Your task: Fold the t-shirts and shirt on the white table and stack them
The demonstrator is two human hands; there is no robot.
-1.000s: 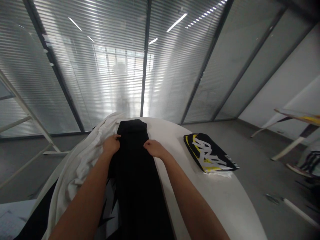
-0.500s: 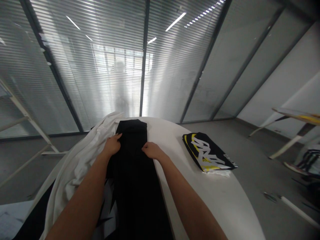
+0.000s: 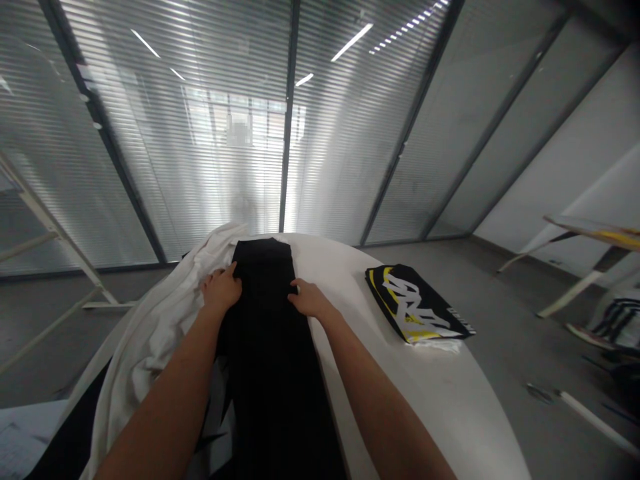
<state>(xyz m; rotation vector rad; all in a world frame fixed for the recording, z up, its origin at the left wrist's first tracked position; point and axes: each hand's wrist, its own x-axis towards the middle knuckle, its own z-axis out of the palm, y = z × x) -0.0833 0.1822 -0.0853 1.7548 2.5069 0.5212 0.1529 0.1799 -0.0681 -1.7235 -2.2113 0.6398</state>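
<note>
I'm looking down through the head camera, and here is the black cloth (image 3: 273, 360), a long strip lying on the white table (image 3: 400, 407), directly between my two hands. Its long axis runs straight away from me, near edge of the view to far rim, leaning a touch left as it goes. The left hand (image 3: 223, 288) sits on its left border, the right hand (image 3: 309, 298) on its right, almost level with each other, both towards the far end; neither is clearly nearer.

Grip check: on the left, the fingers are spread and the forefinger meets the edge; whether any fabric is pinched, I can't tell. On the right, thumb and forefinger curl at the border with a small gap showing between them; again, no telling if they hold a layer.

And the cloth itself: plain, deep black, flat and narrow, squared off at the far end with clipped corners, a faint crease just short of it. Rumpled white fabric (image 3: 165, 327) lies along its left side; a folded black-and-yellow piece (image 3: 417, 303) with pale lettering rests well apart to the right.
</note>
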